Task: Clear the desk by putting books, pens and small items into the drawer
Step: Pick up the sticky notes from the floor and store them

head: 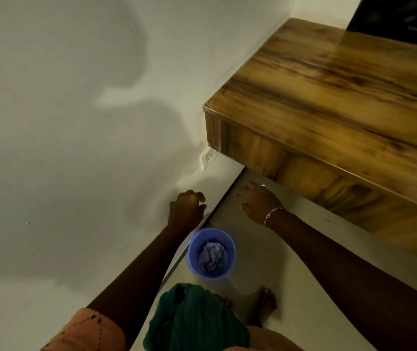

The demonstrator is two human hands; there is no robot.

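Observation:
The wooden desk (pixel 334 97) fills the upper right, its top bare in the part I see. Its front panel (pixel 303 173), possibly the drawer front, runs below the edge and looks closed. My left hand (pixel 185 205) hangs in the air near the white wall, fingers loosely curled, holding nothing. My right hand (pixel 258 201) reaches forward just below the desk's front panel, fingers loosely bent, with a bracelet at the wrist; it holds nothing that I can see. No books, pens or small items show in this view.
A blue bin (pixel 211 253) with crumpled paper stands on the pale floor between my arms. A wall socket (pixel 210 156) sits beside the desk's left corner. A dark screen (pixel 400 19) is at the top right. My bare foot (pixel 265 304) and green cloth (pixel 194 317) are below.

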